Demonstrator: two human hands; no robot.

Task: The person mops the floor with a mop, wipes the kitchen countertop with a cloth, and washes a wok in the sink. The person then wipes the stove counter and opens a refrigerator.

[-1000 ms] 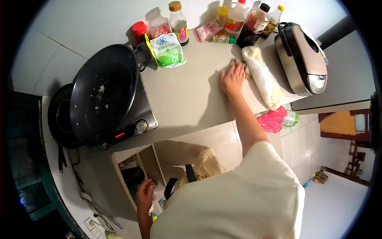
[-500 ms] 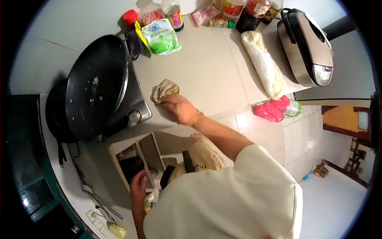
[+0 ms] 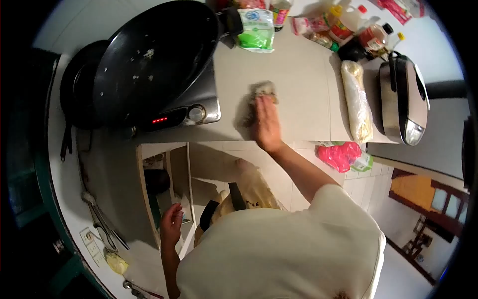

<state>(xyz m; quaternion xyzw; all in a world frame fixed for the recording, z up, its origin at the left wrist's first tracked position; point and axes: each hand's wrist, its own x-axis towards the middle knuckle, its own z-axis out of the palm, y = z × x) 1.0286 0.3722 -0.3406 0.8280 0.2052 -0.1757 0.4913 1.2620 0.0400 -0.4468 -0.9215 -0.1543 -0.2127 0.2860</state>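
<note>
My right hand (image 3: pixel 268 122) presses a crumpled, striped cloth (image 3: pixel 266 89) against the beige countertop (image 3: pixel 303 99), near its middle. Its fingers lie together over the cloth's near edge. Low on the left, my left hand (image 3: pixel 172 222) hangs beside the open cabinet (image 3: pixel 172 174), touching nothing that I can make out, with its fingers loosely curled. A large black wok (image 3: pixel 159 55) with white food bits rests on the induction cooker (image 3: pixel 199 97), left of the cloth. The cooker's red display is lit.
Along the wall stand a green-white packet (image 3: pixel 256 32), several bottles (image 3: pixel 366 40) and a rice cooker (image 3: pixel 403 99). A wrapped noodle bundle (image 3: pixel 356 102) lies at the right. A pink bag (image 3: pixel 341 155) is beyond the counter edge. A black pan (image 3: pixel 82 89) sits behind the wok.
The right hand and cloth have moved right, from beside the cooker to mid-counter. The camera view has shifted and turned. My left hand still hangs by the cabinet.
</note>
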